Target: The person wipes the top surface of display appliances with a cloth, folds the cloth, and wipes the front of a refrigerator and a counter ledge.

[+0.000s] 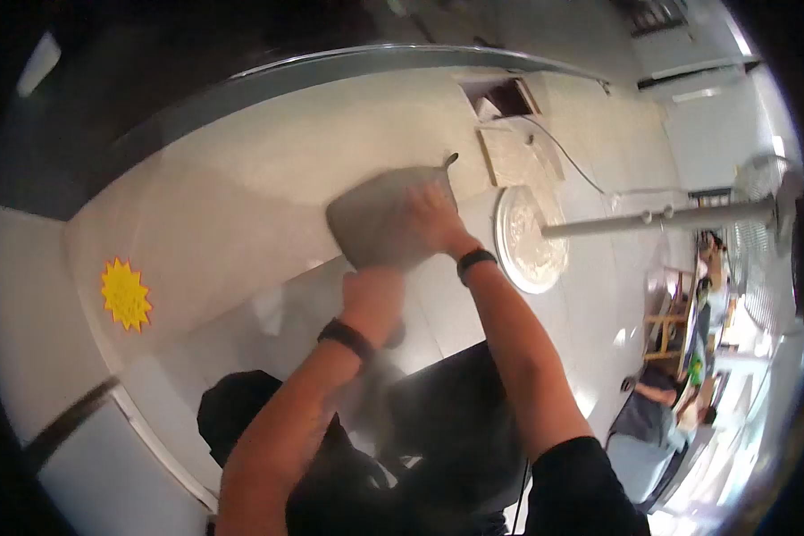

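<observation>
A grey, soft-looking pouch [366, 214] with a small dark loop at its upper right corner is in front of me, seen against the pale wall. My left hand [372, 304] is a blurred fist at its lower edge and appears to grip it there. The fingers of my right hand [431, 216] lie stretched over the front of the pouch near its right edge; its thumb is hard to make out. Both wrists wear dark bands. What is inside the pouch, if anything, is hidden.
A fan [764, 241] on a grey pole with a round white base [520, 239] stands to the right. Beyond it another person [657, 406] sits near cluttered shelves. A yellow star-shaped sticker [126, 295] is at left. A recessed box [507, 98] with a cable is above.
</observation>
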The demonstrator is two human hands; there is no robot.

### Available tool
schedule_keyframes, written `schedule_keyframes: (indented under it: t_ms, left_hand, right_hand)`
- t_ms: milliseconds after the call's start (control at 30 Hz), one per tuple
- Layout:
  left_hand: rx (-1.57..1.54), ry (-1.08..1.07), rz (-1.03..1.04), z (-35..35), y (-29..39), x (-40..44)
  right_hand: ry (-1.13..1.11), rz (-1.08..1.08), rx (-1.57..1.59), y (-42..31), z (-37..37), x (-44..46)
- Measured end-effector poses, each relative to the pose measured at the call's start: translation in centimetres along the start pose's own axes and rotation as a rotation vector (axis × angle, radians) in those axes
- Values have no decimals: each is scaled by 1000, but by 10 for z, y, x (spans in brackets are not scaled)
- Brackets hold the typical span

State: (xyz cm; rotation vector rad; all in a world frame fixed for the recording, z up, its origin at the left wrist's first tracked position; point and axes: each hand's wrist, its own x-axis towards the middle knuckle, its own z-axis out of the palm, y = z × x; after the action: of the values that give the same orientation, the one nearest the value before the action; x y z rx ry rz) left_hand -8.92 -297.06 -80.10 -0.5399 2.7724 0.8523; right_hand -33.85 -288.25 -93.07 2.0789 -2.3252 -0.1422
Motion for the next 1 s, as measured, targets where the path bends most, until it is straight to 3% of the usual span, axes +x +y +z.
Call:
schedule_keyframes:
  t_ms: [33, 100, 133, 200, 233, 300, 400, 500, 567, 633, 700, 867, 933, 1000]
  left_hand:
    - [19, 1, 19, 2, 5, 3]
    - [50, 13, 45, 11, 14, 5]
    - [44, -37, 32, 10, 17, 3]
    - [21, -135, 1, 9, 15, 0]
    - [61, -162, 33, 17, 8, -2]
    - [141, -209, 83, 34, -12, -1]
    - [148, -226, 105, 28, -30, -1]
    - [101, -295, 4, -9, -24, 4]
    - [98, -240, 84, -36, -42, 4]
    - [249, -239, 75, -85, -46, -1]
    - [442, -379, 53, -111, -56, 13]
    - [7, -251, 71, -101, -44, 13]
    - [-212, -159, 41, -96, -37, 10]
    - [-464, -68, -7, -103, -40, 10]
  right_hand:
    - [20, -21, -113, 12, 2, -9]
    - [31, 185, -42, 12, 24, -12]
    - [28, 413, 144, -1, 50, 3]
    - [42, 253, 145, -60, 24, 35]
    - [-117, 91, 275, -86, -12, 44]
    - [276, -177, -46, -143, -17, 57]
    - [-62, -310, 305, -151, -51, 74]
    - [-269, -381, 238, -118, -66, 77]
    - [-284, -359, 278, -103, -62, 74]
    - [-273, -346, 242, -92, -50, 70]
    - [-357, -243, 331, -80, -65, 67]
    - [-332, -197, 466, -53, -45, 62]
    - [-586, -322, 444, -35, -58, 86]
    - [-645, -151, 575, -37, -75, 94]
